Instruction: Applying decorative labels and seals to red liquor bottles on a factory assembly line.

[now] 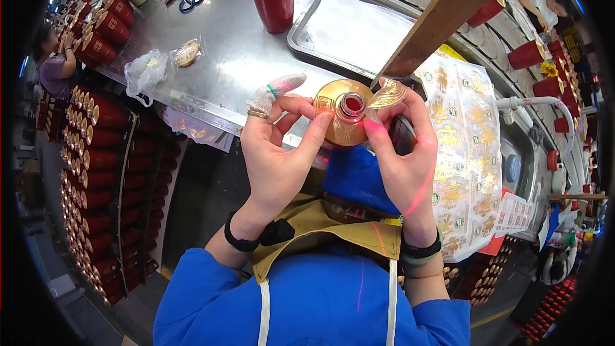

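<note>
In front of my chest a bottle (334, 129) faces me with its gold, patterned shoulder and open threaded neck. My left hand (277, 141) is closed on the left side of that shoulder, thumb pressed against it; a white knit finger cover with a green band sits on its raised index finger. My right hand (410, 154) pinches a gold, patterned leaf-shaped decal (388, 96) at the right of the neck; its lower end seems to reach the bottle. Below the bottle lies a blue cloth (360, 179). Red light lines cross my right hand.
A red bottle with a gold top (272, 0) stands on the metal table (218, 45) near a shallow tray (296, 41). A wooden post (442, 16) slants past the tray. At right lies a gold-decal sheet (464, 173); at left are racks of red bottles (102, 173) and a person (57, 70).
</note>
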Motion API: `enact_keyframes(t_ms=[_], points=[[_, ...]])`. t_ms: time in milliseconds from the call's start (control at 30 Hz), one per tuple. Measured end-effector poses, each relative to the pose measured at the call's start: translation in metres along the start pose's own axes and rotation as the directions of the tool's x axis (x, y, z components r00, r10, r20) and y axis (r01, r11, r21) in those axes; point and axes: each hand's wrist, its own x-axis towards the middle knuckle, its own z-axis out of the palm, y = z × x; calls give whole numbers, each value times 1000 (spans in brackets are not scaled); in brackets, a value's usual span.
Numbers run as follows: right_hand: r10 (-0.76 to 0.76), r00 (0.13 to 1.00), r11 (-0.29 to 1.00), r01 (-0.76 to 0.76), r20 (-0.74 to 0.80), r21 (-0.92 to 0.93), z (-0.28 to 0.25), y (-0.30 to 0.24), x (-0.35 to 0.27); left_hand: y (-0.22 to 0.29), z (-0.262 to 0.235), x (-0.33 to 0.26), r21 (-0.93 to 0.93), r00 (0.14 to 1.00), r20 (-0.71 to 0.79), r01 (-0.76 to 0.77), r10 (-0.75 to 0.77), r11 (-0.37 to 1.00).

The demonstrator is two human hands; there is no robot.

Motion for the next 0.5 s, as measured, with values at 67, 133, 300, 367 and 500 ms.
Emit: enact_keyframes(t_ms=[67,133,300,367,500], points=[[-12,1000,1000,13,8,-15,-1,3,1,0,0,-1,3,1000,2,2,-2,1000],[-53,998,977,59,33,-203,-3,5,3,0,-1,-2,23,1000,17,-17,16,1000],[-161,985,987,162,65,-13,3,18,7,3,-1,-3,29,1000,24,1,-2,1000],[-43,994,993,31,105,116,2,17,2,5,-1,-7,35,999,33,21,-23,999],[-59,987,995,47,148,84,-1,18,3,4,-1,-7,-24,997,21,69,-68,997]])
